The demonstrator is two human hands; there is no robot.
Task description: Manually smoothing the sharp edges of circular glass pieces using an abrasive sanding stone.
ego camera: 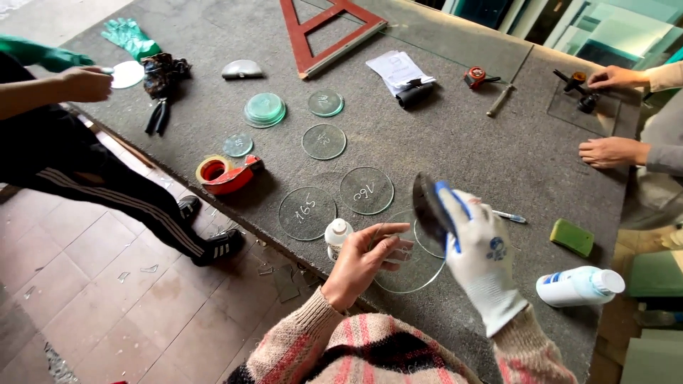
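Nearest the camera, the person's bare left hand [359,263] and white-gloved right hand [480,259] meet over the large clear round glass disc [413,267] at the near edge of the grey felt-covered desk [455,149]. The left fingers [391,249] pinch the disc's rim, holding it tilted above the desk. The right fingers are closed on a dark flat pad [429,206] pressed near the disc's upper edge.

Going down in size: the red wooden triangle frame [331,28] lies at the far side, well apart. Two clear glass discs with white markings [334,203] lie flat just left of the held disc. The red tape dispenser [228,174] sits near the desk's left edge. The white plastic bottle with a blue label [580,286] lies on its side to the right. The green sponge block [571,237] sits above it. The small white squeeze bottle [338,235] stands just beside the left hand. The blue-capped pen [509,215] lies beyond the glove
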